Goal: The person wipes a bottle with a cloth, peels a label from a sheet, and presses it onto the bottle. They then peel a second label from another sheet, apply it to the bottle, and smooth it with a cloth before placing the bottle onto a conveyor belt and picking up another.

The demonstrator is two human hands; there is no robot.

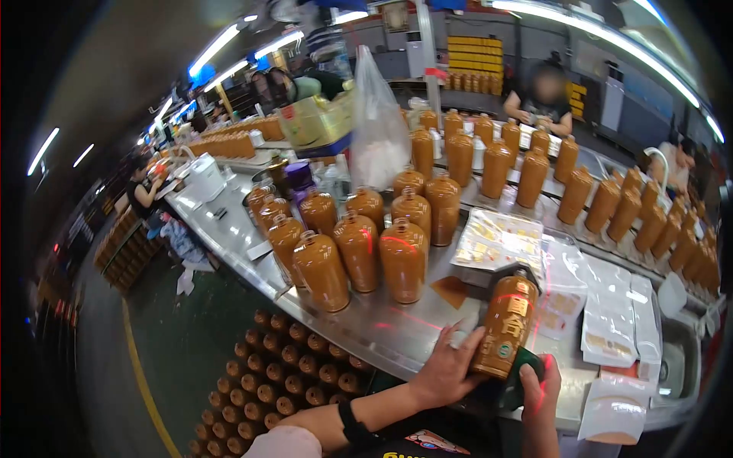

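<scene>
Bottle (505, 324) of orange-brown ceramic is held tilted over the near edge of the steel table (363, 324). Its side is gripped by the left hand (447, 368), its base by the right hand (540, 391).

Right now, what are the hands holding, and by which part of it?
One orange-brown glazed ceramic bottle with gold lettering. The left hand grips its lower body; the right hand rests at its base, beside a dark green object.

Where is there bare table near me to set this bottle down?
Bare steel runs along the near table edge, between the bottle cluster and the held bottle. Another bare strip lies left of the cluster. Right of the held bottle, white packets crowd the surface.
</scene>
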